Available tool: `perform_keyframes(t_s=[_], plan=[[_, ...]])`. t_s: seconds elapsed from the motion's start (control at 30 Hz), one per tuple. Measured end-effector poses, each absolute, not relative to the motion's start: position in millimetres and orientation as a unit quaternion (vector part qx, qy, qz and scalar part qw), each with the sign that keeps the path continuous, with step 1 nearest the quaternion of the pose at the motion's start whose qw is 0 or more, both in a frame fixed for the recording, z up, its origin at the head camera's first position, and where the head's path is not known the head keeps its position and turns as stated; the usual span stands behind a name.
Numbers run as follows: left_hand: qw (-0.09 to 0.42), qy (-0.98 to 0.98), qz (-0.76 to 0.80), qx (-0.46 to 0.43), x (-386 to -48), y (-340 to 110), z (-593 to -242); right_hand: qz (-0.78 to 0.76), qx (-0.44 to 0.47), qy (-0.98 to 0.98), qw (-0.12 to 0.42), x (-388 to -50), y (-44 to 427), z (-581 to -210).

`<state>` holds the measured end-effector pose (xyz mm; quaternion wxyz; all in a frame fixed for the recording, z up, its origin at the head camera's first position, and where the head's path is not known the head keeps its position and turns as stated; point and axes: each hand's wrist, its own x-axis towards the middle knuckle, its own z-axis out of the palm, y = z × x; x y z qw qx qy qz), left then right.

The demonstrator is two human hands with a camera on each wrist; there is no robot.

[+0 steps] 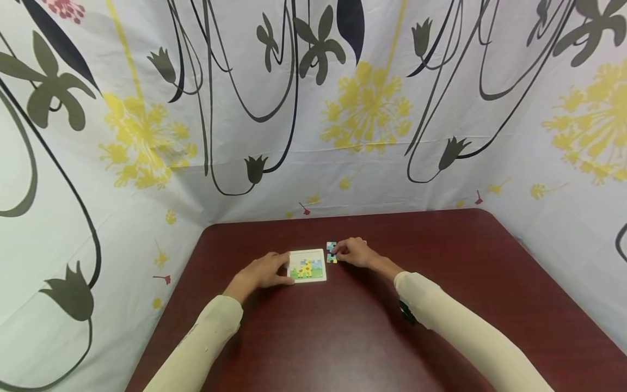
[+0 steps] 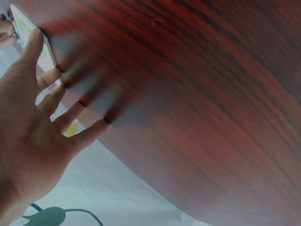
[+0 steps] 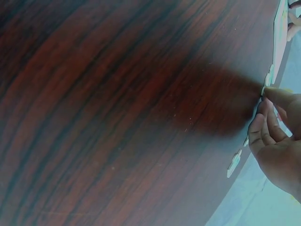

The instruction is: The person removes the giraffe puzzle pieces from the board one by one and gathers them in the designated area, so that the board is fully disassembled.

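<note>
A white-framed jigsaw puzzle board with a giraffe picture lies on the table, its upper left part bare. My left hand rests at the board's left side, thumb at the near corner. In the left wrist view its fingers are spread, fingertips on the table and thumb against the board. Just right of the board lie blue and green puzzle pieces. My right hand pinches one puzzle piece there between thumb and fingers; they partly hide it.
Another loose puzzle piece lies beyond the right hand, mostly hidden in the head view. The dark red wooden table has rounded far corners. A white patterned cloth hangs behind and at both sides.
</note>
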<state>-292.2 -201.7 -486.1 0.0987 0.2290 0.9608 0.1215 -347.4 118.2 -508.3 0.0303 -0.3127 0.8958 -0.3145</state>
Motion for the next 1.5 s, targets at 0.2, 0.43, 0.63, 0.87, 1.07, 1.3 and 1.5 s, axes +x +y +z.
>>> perform_keyframes(t_s=[0.2, 0.43, 0.63, 0.87, 1.07, 1.3, 1.5], plan=[[0.101, 0.962, 0.124, 0.222, -290, -201, -484, -0.310, -0.331, 0.891, 0.019, -347, 115, -507], [0.098, 0.962, 0.122, 0.224, -289, -202, -484, -0.315, -0.316, 0.895, 0.022, -348, 111, -504], [0.099, 0.962, 0.125, 0.223, -290, -203, -485, -0.317, -0.321, 0.892, 0.026, -346, 101, -501], [0.100, 0.963, 0.116, 0.223, -289, -203, -485, -0.322, -0.341, 0.883, 0.024, -343, 83, -501], [0.103, 0.964, 0.118, 0.217, -290, -203, -486, -0.314, -0.368, 0.875, 0.003, -342, 69, -502], [0.104, 0.964, 0.116, 0.215, -292, -202, -487, -0.312, -0.374, 0.873, 0.019, -340, 57, -502], [0.104, 0.963, 0.113, 0.220, -292, -201, -486, -0.301, -0.360, 0.882, 0.041, -339, 49, -501]])
